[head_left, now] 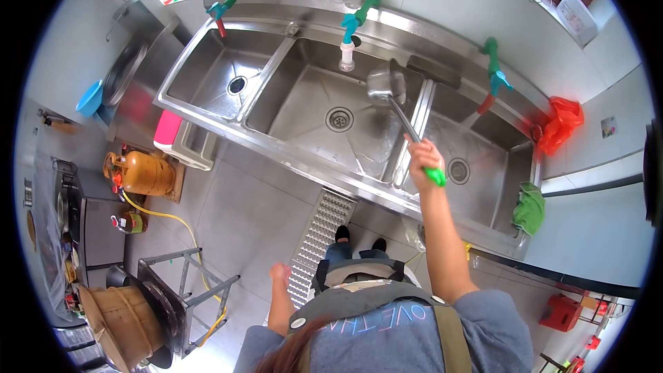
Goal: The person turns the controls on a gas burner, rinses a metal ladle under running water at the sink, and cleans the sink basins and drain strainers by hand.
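In the head view, my right hand is closed around the long handle of a metal ladle. The green end of the handle sticks out below my fist. The ladle's deep bowl is tilted over the back right corner of the middle sink basin, near the divider. Whether it touches the steel cannot be made out. My left hand hangs low at my left side, over the floor and away from the sink. Its fingers are too small and unclear to read, and no object shows in it.
Green-piped taps stand over the left basin, the middle one and the right basin. A green cloth hangs at the right rim, below a red bag. Left are a gas cylinder, a yellow hose and a metal stand.
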Available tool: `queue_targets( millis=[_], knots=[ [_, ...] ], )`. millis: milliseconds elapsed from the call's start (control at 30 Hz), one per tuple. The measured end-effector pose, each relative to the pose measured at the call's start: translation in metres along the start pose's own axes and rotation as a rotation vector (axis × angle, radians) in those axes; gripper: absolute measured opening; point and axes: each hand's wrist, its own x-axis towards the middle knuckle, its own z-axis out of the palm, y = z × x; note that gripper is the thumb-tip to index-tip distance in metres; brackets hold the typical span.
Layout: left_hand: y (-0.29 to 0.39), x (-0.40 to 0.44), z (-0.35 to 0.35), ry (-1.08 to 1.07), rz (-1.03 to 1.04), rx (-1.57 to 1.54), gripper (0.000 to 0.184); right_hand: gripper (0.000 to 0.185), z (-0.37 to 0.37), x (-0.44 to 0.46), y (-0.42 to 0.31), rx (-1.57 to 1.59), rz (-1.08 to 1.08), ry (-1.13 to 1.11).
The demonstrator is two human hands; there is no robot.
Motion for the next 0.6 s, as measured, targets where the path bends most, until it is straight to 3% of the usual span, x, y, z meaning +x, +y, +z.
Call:
queue_targets(
  millis=[233,367,600],
  knots=[
    [-0.013,-0.006,-0.002,-0.003,-0.01,0.073,0.011,0.05,-0.011,-0.069,0.046,0.133,0.154,-0.172],
    [-0.008,0.016,0.002,-0.103,0.059,0.109,0.01,0.046,0.004,-0.115,0.047,-0.152,0.036,-0.144],
    [0.004,-0.003,0.018,-0.08,0.101,0.063,0.007,0.035,0.031,-0.201,0.015,-0.709,-0.226,0.304]
  ],
)
